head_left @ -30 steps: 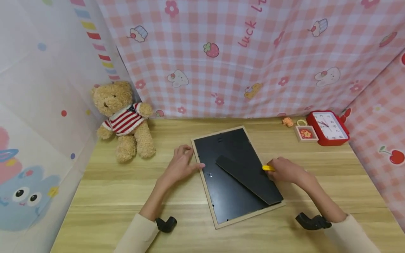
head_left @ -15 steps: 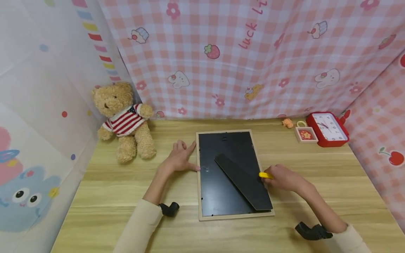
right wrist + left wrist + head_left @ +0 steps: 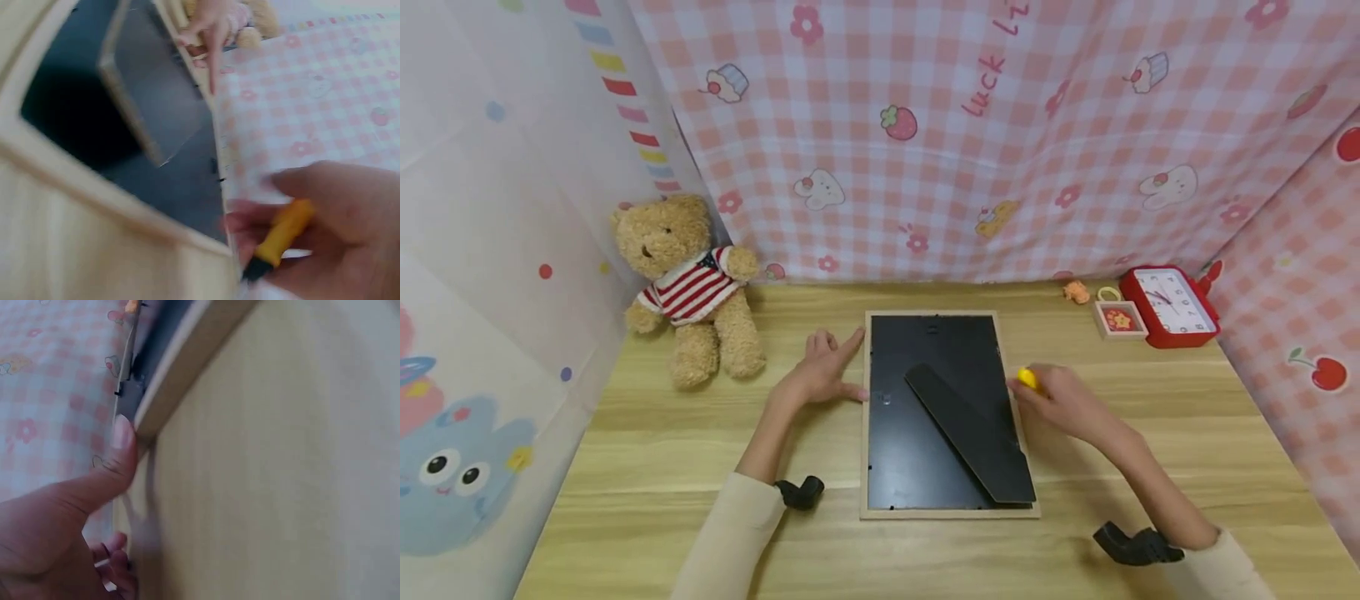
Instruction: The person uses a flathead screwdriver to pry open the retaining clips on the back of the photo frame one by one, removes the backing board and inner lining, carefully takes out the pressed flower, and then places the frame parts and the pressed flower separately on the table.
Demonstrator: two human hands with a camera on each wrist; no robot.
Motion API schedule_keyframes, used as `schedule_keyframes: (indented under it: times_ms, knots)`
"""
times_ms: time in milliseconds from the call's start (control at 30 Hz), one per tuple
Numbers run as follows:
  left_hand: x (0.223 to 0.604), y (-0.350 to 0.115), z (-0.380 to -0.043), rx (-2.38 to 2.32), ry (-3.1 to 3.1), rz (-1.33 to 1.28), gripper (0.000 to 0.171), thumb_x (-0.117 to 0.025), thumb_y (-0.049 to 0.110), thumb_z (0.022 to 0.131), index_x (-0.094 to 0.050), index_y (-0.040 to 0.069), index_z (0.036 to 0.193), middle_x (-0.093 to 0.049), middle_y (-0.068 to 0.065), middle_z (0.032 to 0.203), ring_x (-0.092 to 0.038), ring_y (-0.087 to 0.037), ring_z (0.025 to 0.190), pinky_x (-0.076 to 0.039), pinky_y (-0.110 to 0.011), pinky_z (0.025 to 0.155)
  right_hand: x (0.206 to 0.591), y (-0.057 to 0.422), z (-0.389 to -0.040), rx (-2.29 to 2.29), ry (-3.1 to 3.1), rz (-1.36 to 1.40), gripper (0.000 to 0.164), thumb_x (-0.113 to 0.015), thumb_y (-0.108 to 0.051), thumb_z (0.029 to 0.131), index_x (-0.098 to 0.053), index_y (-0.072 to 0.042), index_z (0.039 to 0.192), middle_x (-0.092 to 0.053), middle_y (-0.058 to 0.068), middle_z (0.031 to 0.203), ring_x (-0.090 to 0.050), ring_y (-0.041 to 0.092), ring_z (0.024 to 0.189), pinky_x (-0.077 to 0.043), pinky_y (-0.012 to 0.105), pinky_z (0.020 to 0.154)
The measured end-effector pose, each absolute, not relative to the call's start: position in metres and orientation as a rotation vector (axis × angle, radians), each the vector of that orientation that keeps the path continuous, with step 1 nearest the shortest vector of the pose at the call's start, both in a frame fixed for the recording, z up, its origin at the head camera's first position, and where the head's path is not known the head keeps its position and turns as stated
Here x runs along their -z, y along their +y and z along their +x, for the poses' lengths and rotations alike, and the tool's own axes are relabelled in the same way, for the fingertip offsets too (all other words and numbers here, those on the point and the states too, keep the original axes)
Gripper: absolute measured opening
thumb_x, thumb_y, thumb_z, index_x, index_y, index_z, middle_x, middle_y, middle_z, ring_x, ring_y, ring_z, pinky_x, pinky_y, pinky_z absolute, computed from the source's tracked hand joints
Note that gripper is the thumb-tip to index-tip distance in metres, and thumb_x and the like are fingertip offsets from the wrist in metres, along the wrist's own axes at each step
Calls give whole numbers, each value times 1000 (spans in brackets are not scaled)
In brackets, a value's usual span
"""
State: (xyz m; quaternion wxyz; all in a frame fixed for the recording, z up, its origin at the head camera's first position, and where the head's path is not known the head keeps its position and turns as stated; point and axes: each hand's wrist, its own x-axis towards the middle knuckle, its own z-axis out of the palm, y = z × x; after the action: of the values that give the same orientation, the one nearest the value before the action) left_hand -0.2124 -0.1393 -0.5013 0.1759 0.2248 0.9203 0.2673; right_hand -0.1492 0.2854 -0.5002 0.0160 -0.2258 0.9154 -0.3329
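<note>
A picture frame (image 3: 951, 514) with a pale wooden rim lies face down on the table, showing its black backing board (image 3: 898, 450). A black stand leg (image 3: 973, 442) slants across that backing. My left hand (image 3: 823, 371) touches the frame's left edge with thumb and index finger spread apart. At the right edge, my right hand (image 3: 1063, 400) holds a yellow screwdriver (image 3: 284, 234); its black collar and a blurred metal shaft show in the right wrist view. Small dark tabs line the inside of the rim. Whether the screwdriver's tip touches a tab is hidden.
A teddy bear (image 3: 688, 292) in a striped shirt sits at the back left. At the back right are a red clock (image 3: 1172, 308), a small framed box (image 3: 1120, 321), a yellow ring (image 3: 1108, 293) and an orange trinket (image 3: 1077, 292). A checked curtain (image 3: 925, 167) hangs behind.
The frame has turned from a tilt to nearly straight. My right hand has slid toward me, then back up along the right edge, with the screwdriver angled differently. My left index finger has straightened.
</note>
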Motion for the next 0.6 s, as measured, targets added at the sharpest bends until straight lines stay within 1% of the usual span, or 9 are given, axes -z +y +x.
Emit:
schedule_keyframes:
  times_ms: [67, 133, 167, 233, 300, 367, 433, 500, 600]
  knots:
    - [502, -143, -210, -763, 2626, 666, 117, -92, 43, 87, -22, 14, 177, -28, -12, 116, -27, -33, 112, -34, -38, 84, 468, 265, -146, 1209, 2985, -678, 25, -67, -23, 109, -74, -4, 95, -70, 7, 83, -56, 18, 75, -44, 30, 65]
    - [501, -144, -207, -746, 2653, 704, 117, -93, 48, 85, -26, 14, 176, -29, -11, 114, -28, -33, 109, -32, -37, 81, 435, 244, -142, 1329, 3016, -565, 22, -65, -20, 110, -79, -4, 107, -75, 11, 95, -59, 19, 82, -48, 30, 70]
    - [502, -145, -206, -749, 2664, 720, 118, -94, 49, 84, -28, 14, 175, -29, -11, 114, -29, -32, 108, -31, -36, 80, 428, 237, -143, 1386, 3000, -520, 24, -63, -22, 112, -80, -5, 112, -76, 11, 95, -59, 18, 81, -48, 28, 70]
    - [502, -145, -203, -755, 2682, 728, 120, -95, 50, 81, -30, 14, 175, -29, -10, 113, -29, -32, 106, -30, -34, 78, 418, 225, -146, 1493, 2904, -460, 28, -59, -23, 115, -80, -5, 118, -73, 11, 87, -58, 15, 73, -45, 25, 63]
    - [504, -144, -201, -744, 2701, 726, 122, -96, 51, 79, -30, 15, 175, -28, -9, 113, -29, -32, 106, -30, -33, 75, 418, 217, -151, 1584, 2773, -437, 30, -57, -24, 116, -80, -5, 122, -69, 9, 81, -59, 17, 67, -47, 24, 61]
    - [507, -143, -200, -742, 2722, 717, 122, -97, 51, 78, -30, 18, 175, -29, -9, 114, -29, -32, 106, -30, -33, 72, 424, 209, -159, 1685, 2630, -468, 28, -60, -21, 115, -78, -2, 124, -70, 9, 79, -63, 20, 67, -52, 25, 65]
    - [510, -142, -200, -722, 2744, 706, 122, -97, 53, 78, -31, 21, 175, -30, -9, 115, -30, -32, 107, -32, -34, 70, 432, 202, -167, 1758, 2513, -510, 25, -65, -17, 112, -78, 1, 124, -76, 9, 88, -69, 23, 75, -59, 27, 74]
    - [512, -141, -199, -697, 2768, 703, 122, -96, 56, 77, -32, 23, 175, -32, -10, 117, -31, -32, 107, -32, -34, 68, 442, 193, -175, 1809, 2423, -521, 22, -72, -12, 107, -79, 2, 123, -79, 12, 97, -73, 23, 83, -62, 28, 82]
    - [508, -140, -195, -640, 2790, 686, 121, -95, 59, 77, -32, 25, 175, -34, -12, 120, -33, -31, 107, -33, -33, 69, 454, 177, -184, 1815, 2367, -495, 23, -79, -9, 102, -80, 2, 121, -80, 16, 104, -74, 19, 86, -64, 30, 86]
